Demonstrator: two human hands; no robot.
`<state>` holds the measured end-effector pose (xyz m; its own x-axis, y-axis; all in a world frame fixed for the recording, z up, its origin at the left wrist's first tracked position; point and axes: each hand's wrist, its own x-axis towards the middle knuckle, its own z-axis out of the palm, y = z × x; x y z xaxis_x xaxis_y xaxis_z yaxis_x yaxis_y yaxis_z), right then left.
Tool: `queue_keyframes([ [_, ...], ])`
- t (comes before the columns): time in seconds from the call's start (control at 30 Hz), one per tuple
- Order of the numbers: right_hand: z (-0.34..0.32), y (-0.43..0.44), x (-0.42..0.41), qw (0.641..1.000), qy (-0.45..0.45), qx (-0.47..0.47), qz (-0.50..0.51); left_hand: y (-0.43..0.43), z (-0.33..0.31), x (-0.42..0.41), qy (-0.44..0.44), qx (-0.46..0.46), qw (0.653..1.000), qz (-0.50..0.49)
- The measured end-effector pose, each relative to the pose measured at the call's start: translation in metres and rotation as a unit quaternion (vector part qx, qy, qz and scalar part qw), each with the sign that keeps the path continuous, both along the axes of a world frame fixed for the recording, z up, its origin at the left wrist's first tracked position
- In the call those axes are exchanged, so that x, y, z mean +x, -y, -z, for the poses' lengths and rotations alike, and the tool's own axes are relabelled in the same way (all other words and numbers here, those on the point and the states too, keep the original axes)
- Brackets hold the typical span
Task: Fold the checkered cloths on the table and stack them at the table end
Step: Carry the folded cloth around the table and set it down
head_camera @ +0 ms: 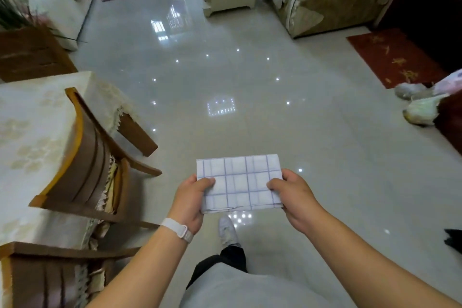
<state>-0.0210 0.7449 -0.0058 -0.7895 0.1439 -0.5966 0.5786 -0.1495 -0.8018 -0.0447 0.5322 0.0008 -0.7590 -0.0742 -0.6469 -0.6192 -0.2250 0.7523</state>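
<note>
A folded checkered cloth (pixel 240 182) is held flat in the air above the glossy floor (pixel 250 107), well to the right of the desk (pixel 32 120). The left hand (pixel 191 201) pinches its left edge, thumb on top; the right hand (pixel 291 195) pinches its right edge. A wooden chair (pixel 85 167) stands against the desk.

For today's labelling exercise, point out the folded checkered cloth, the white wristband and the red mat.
folded checkered cloth (pixel 240 182): head view, middle of top face.
white wristband (pixel 178 229): head view, strap on left wrist.
red mat (pixel 397 57): head view, its centre.
</note>
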Motion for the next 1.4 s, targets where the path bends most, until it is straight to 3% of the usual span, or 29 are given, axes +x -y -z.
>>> queue_keyframes([
  [0.33, -0.024, 0.061, -0.172, 0.998, -0.018, 0.049, -0.020, 0.063, -0.004, -0.164, -0.021, 0.033, 0.999, -0.035],
  [0.63, -0.025, 0.089, -0.274, 0.997, -0.006, 0.039, -0.061, 0.096, -0.005, -0.255, -0.002, 0.029, 0.996, -0.083],
  [1.0, 0.002, 0.077, -0.459, 0.993, 0.004, -0.001, -0.118, 0.078, -0.008, -0.415, 0.012, -0.021, 0.988, -0.151],
  [1.4, -0.031, 0.059, -0.652, 0.985, -0.032, -0.010, -0.171, 0.049, -0.044, -0.580, -0.028, -0.015, 0.979, -0.199],
])
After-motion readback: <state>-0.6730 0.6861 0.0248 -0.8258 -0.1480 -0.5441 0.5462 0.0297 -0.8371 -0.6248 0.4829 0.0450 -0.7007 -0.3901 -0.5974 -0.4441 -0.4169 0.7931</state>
